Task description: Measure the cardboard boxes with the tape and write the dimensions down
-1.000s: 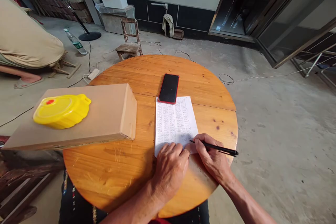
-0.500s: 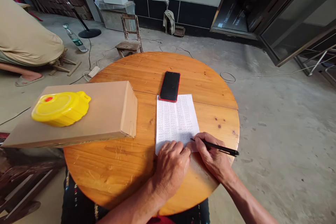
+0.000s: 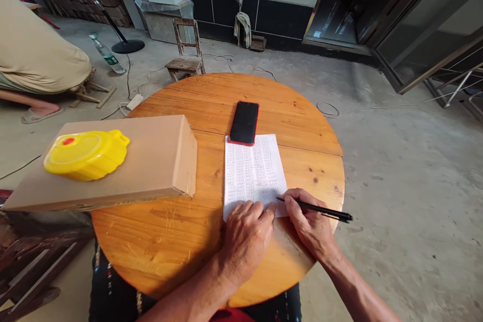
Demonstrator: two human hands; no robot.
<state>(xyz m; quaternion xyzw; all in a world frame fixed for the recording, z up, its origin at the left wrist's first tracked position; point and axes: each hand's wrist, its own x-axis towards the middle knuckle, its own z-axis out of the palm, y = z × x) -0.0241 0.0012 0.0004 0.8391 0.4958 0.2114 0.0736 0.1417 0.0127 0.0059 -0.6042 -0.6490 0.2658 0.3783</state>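
My right hand [image 3: 307, 219] pinches a black pen [image 3: 320, 210], its tip touching the lower right of a white sheet of paper [image 3: 251, 166]. Rows of small handwritten characters in columns cover much of the sheet. Across the sheet's bottom edge lies my left hand [image 3: 249, 234], back up, with fingers curled and pressing the paper down. The left thumb points towards the pen tip. A black phone [image 3: 244, 123] in a red case rests over the top edge of the paper. All of this is on a round wooden table [image 3: 181, 251].
To the left, a cardboard box [image 3: 151, 156] overhangs the table edge and carries a yellow plastic case [image 3: 88, 156]. Beyond the table stand a small wooden chair [image 3: 186, 63] and a water bottle [image 3: 107, 54]. A seated person's foot [image 3: 43, 109] shows at left. Cables [image 3: 328, 109] run across the floor.
My right hand and the pen have shifted slightly to the right along the paper. My left hand stays in nearly the same place.
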